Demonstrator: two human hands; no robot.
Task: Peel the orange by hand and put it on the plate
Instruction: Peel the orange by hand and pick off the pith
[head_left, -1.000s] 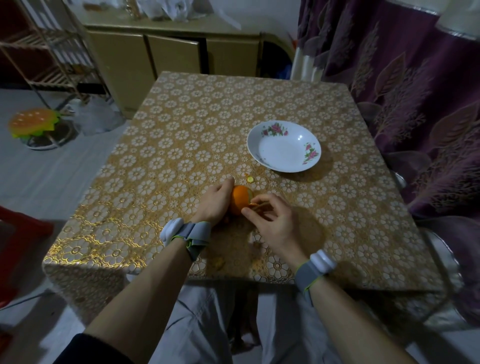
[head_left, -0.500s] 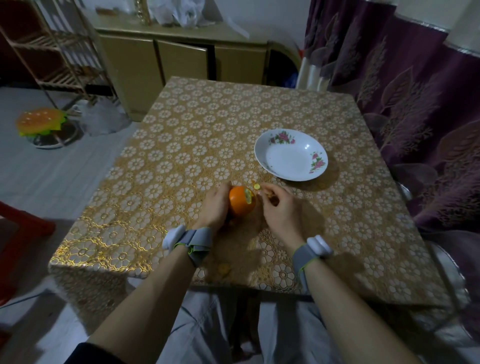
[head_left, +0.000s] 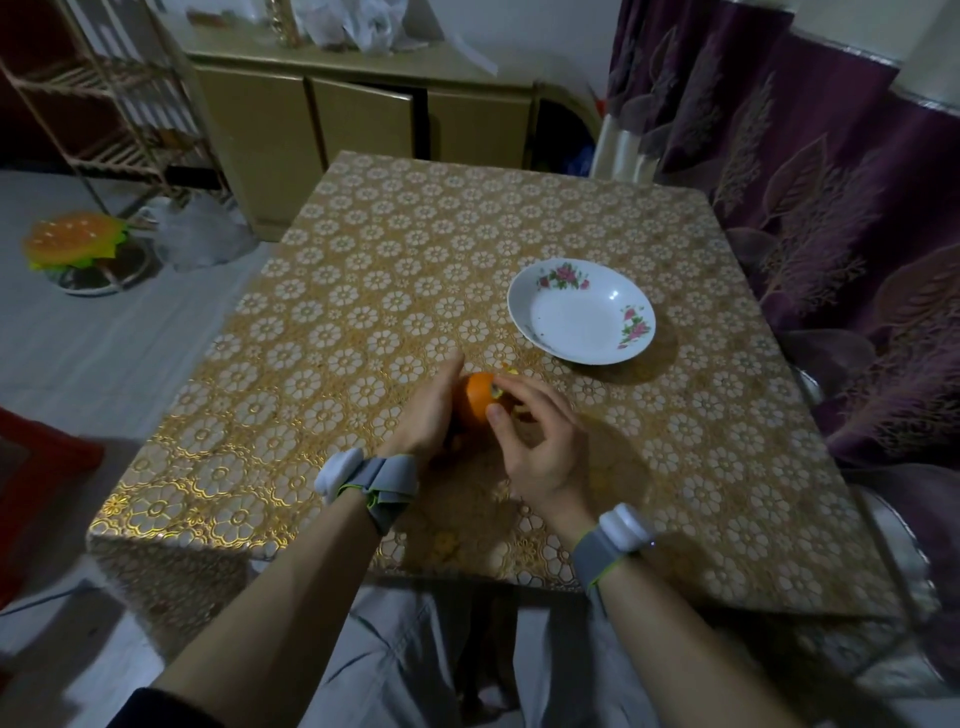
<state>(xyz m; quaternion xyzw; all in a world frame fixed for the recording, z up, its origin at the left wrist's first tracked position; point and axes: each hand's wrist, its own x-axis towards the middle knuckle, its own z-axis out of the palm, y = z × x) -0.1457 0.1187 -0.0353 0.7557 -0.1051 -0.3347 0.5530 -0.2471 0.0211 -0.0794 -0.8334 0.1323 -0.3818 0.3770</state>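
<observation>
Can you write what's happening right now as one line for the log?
step: peeling | left hand holds orange | right hand pinches its top | orange mostly unpeeled | plate empty

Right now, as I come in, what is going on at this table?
A person sitting at the table is peeling an orange by hand. The left hand holds the orange from its left side, low over the tablecloth. The right hand picks at the peel near the top with thumb and fingers. Most of the peel is on the fruit. A small bit of peel lies just behind it. The flowered plate, further back and to the right, holds nothing yet.
</observation>
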